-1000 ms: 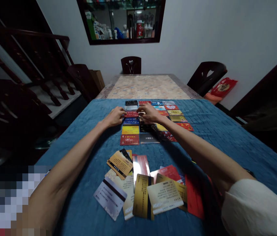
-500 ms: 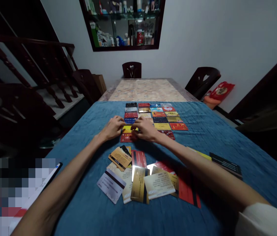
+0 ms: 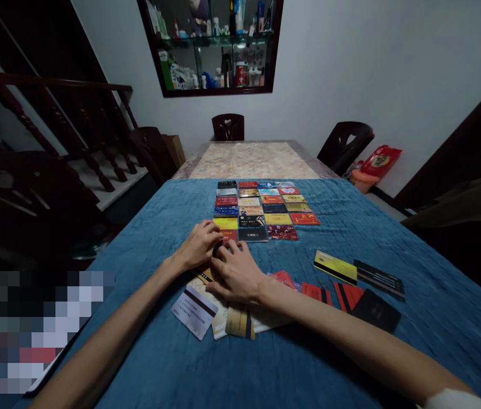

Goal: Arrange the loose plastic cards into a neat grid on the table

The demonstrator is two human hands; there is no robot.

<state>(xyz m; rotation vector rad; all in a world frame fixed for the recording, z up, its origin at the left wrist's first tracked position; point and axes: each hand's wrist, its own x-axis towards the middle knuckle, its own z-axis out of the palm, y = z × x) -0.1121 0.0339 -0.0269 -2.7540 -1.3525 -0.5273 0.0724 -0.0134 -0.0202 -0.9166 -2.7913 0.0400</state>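
Note:
My left hand [image 3: 201,245] has curled fingers at the near left edge of the card rows, by a red card [image 3: 228,233]. Right beside it, my right hand [image 3: 240,274] bends over the loose cards with its fingers drawn in. A small dark card edge [image 3: 216,249] shows between the fingertips of both hands; most of it is hidden. Under the hands lie an orange card [image 3: 203,275], a silver-grey card [image 3: 195,312] and a gold card [image 3: 240,322]. A black card [image 3: 252,233] and a dark red card [image 3: 283,232] continue the nearest row.
Further rows of cards, such as a yellow one [image 3: 278,218], stretch away over the blue cloth [image 3: 150,352]. At right lie a yellow striped card [image 3: 335,267], a black card [image 3: 380,279] and a black square piece [image 3: 377,310]. Chairs [image 3: 345,146] surround the table.
Both hands have come back toward me from the rows to the loose cards. Black cards that my right hand covered in the two nearest rows now show. The view has shifted slightly.

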